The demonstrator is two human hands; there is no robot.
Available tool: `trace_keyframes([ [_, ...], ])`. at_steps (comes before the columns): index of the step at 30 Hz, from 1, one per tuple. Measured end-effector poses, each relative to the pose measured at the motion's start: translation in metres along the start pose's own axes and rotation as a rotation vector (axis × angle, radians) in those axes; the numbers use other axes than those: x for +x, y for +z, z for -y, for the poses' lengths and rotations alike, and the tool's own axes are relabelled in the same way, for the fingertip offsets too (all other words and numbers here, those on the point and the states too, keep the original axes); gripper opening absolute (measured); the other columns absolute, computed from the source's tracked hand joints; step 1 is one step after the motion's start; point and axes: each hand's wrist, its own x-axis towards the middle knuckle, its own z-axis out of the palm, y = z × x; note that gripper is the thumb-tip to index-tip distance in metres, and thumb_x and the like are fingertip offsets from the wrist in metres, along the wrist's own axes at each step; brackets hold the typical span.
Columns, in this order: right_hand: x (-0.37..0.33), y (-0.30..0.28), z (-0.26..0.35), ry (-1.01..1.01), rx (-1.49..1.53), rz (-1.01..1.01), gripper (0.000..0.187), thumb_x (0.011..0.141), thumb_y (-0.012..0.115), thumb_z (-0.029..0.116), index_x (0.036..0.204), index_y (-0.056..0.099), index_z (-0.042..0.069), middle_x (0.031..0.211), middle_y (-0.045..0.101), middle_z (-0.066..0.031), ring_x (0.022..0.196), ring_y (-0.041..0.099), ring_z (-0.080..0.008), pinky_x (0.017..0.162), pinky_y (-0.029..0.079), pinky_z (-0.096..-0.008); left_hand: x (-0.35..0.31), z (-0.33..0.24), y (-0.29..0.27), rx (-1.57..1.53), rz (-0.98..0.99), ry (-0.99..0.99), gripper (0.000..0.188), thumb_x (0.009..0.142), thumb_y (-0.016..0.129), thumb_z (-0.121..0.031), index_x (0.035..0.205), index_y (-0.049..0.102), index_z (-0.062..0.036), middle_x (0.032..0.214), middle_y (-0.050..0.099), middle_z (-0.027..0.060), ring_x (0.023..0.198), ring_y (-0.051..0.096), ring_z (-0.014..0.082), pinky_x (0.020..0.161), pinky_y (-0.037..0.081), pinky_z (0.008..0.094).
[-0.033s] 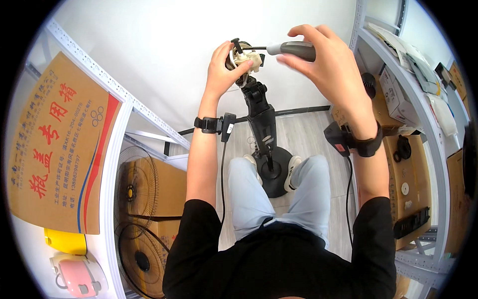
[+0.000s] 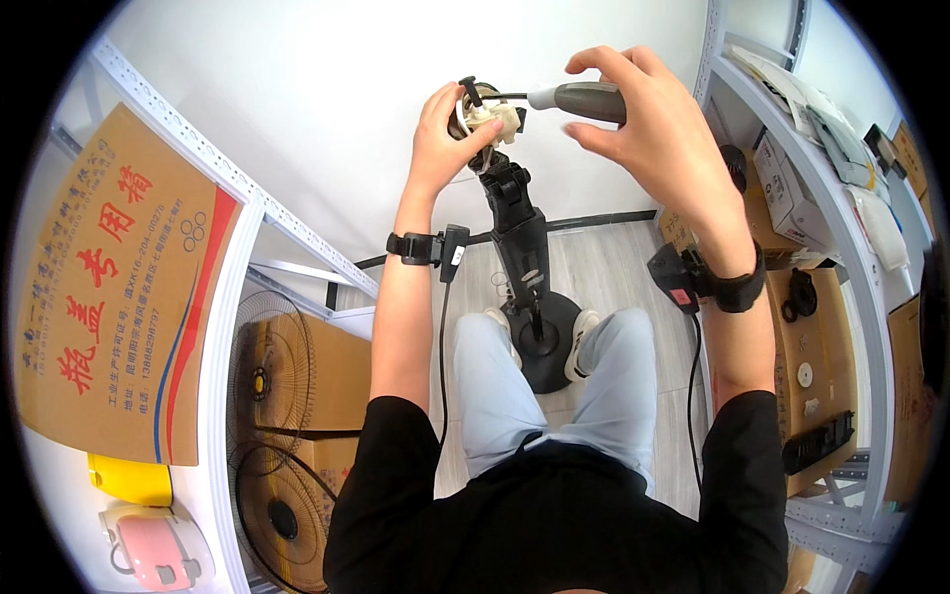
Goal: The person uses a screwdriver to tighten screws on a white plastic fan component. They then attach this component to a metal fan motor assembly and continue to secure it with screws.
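A standing fan's stripped motor head (image 2: 494, 121), with a cream plastic gear housing, tops a black stand (image 2: 521, 252). My left hand (image 2: 441, 144) is closed around its left side, thumb on the cream housing. A black knob (image 2: 468, 87) sticks up beside those fingers. From the right, a screwdriver (image 2: 591, 101) with a grey handle lies level, its shaft running into the housing; the tip is hidden. My right hand (image 2: 653, 109) holds the handle's butt loosely against the palm, with thumb and forefinger lifted off it.
Wire fan guards (image 2: 272, 361) lean by cardboard boxes at left, under a shelf with a large carton (image 2: 119, 297) and a pink appliance (image 2: 158, 554). At right, a metal shelf (image 2: 861, 247) holds flat packages; loose black parts (image 2: 819, 443) lie on a carton. The round base (image 2: 544, 342) stands between my feet.
My right thumb has moved down away from the screwdriver handle, and the fingers have spread a little wider. My left hand and the motor head stay in place.
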Motion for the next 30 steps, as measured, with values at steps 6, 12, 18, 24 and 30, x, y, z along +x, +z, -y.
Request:
trace_keyframes([
  [6,0.015,-0.011,0.015,0.248,-0.084,0.303,0.025,0.085,0.071,0.019,0.106,0.06,0.011,0.09,0.061,-0.0143,0.076,0.063,-0.0302,0.065,0.05,-0.0387,-0.002,-0.002,-0.001,-0.005,0.001,-0.027,0.075,0.072,0.08,-0.043,0.126,0.056,0.003,0.131,0.053,0.0198,0.124,0.05,0.0309,0.103,0.042,0.0393],
  [12,0.009,-0.01,0.0,0.113,-0.086,0.142,0.03,0.084,0.071,0.024,0.104,0.059,0.005,0.082,0.063,-0.0184,0.077,0.064,-0.0323,0.07,0.05,-0.0409,-0.002,-0.006,0.004,-0.022,-0.015,-0.019,0.084,0.074,0.078,-0.038,0.14,0.042,-0.0013,0.127,0.055,0.0176,0.122,0.051,0.0312,0.102,0.042,0.0395],
  [18,0.012,-0.018,0.001,0.038,-0.069,0.141,0.038,0.085,0.069,0.033,0.1,0.061,0.0,0.066,0.063,-0.0201,0.071,0.066,-0.0342,0.069,0.052,-0.0436,-0.004,-0.022,0.008,-0.16,-0.035,-0.014,0.095,0.074,0.077,-0.033,0.151,0.025,-0.0118,0.123,0.056,0.0143,0.119,0.05,0.0319,0.101,0.041,0.0419],
  [24,0.012,-0.01,-0.003,0.215,-0.116,0.202,0.042,0.089,0.066,0.038,0.097,0.064,-0.003,0.066,0.064,-0.021,0.07,0.067,-0.0347,0.065,0.051,-0.0437,0.002,-0.025,0.006,0.121,-0.031,0.145,0.069,0.077,0.073,-0.03,0.14,0.048,-0.0253,0.118,0.059,0.0129,0.112,0.053,0.0309,0.101,0.04,0.0433],
  [30,0.009,-0.016,-0.008,0.075,-0.042,0.183,0.035,0.084,0.072,0.03,0.105,0.063,0.004,0.076,0.062,-0.0161,0.071,0.065,-0.0317,0.064,0.051,-0.0401,0.008,-0.04,0.016,0.354,-0.039,0.113,0.032,0.082,0.069,-0.026,0.114,0.071,-0.0211,0.114,0.063,0.0129,0.11,0.057,0.0292,0.096,0.043,0.0394],
])
